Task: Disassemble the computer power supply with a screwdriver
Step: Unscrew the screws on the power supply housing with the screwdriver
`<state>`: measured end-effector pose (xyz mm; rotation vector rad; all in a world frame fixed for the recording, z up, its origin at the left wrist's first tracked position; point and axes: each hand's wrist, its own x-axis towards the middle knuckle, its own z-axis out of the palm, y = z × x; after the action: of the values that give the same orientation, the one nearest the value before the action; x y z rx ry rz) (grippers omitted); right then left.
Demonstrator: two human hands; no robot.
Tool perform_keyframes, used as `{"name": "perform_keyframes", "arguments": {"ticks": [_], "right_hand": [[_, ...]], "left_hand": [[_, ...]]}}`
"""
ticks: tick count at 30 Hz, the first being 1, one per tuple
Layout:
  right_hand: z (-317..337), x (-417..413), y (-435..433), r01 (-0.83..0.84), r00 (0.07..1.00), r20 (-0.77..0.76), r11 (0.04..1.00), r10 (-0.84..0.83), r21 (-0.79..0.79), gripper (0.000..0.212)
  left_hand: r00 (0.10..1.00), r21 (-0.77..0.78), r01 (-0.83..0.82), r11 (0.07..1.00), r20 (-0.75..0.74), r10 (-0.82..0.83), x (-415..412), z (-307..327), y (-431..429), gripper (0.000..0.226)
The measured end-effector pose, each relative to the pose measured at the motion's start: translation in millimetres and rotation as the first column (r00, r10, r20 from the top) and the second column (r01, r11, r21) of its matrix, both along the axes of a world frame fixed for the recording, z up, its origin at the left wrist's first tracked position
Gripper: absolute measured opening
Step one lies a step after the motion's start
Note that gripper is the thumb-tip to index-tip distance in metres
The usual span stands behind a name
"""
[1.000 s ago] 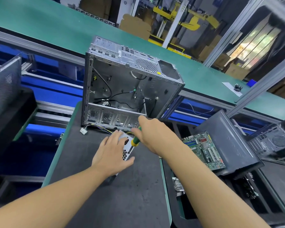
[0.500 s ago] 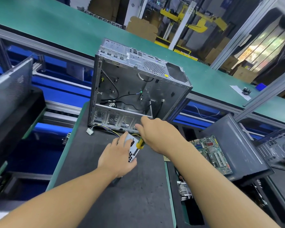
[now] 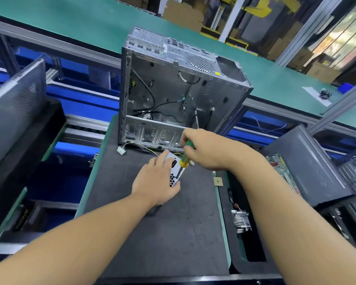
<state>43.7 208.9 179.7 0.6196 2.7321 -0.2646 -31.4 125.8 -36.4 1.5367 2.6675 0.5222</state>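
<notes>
Forearms reach in from the near edge over a dark grey work mat (image 3: pixel 152 233).

Left hand (image 3: pixel 154 182): laid over the power supply (image 3: pixel 173 171), fingers spread across its top and thumb hooked round the near right corner, so it grips the unit against the mat.

Power supply: small silver metal box, mostly hidden under the left hand. The exposed right face shows a dark socket opening and a patch of round vent holes. Yellow and black wires run from its far side to a white connector (image 3: pixel 120 150) lying on the mat to the left. Any label on it is covered by the hand.

Right hand (image 3: pixel 210 149): fingers closed round the screwdriver (image 3: pixel 185 158), which has a green and yellow handle. The shaft slants down and nearward, with the tip on the exposed face just above the left thumb. This hand sits just right of and beyond the unit.

Directly behind both hands stands an open, gutted computer case (image 3: pixel 173 89) with loose black cables inside. A yellow sticker on its top is too small to read.

On the right, off the mat: a small tan chip (image 3: pixel 218 181), a heat sink (image 3: pixel 242 220), and a green motherboard (image 3: pixel 280 167) against a dark panel (image 3: pixel 308 161).

At the far side, a green conveyor belt (image 3: pixel 80 23) runs across.
</notes>
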Motion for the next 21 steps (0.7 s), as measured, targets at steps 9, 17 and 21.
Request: {"name": "perform_keyframes", "arguments": {"ticks": [9, 17, 21], "right_hand": [[-9.9, 4.2, -0.6, 0.121, 0.990, -0.108, 0.941, -0.091, 0.318, 0.036], [7.7, 8.2, 7.4, 0.160, 0.986, 0.053, 0.987, -0.158, -0.023, 0.028], [1.9, 12.7, 0.0, 0.169, 0.984, 0.030, 0.979, -0.173, 0.114, 0.039]], "left_hand": [[1.000, 0.007, 0.002, 1.000, -0.029, -0.002, 0.2, -4.7, 0.4, 0.070], [1.000, 0.004, -0.003, 1.000, -0.011, 0.003, 3.3, -2.0, 1.7, 0.065], [1.000, 0.014, -0.016, 1.000, -0.023, 0.016, 5.4, -2.9, 1.9, 0.066]]}}
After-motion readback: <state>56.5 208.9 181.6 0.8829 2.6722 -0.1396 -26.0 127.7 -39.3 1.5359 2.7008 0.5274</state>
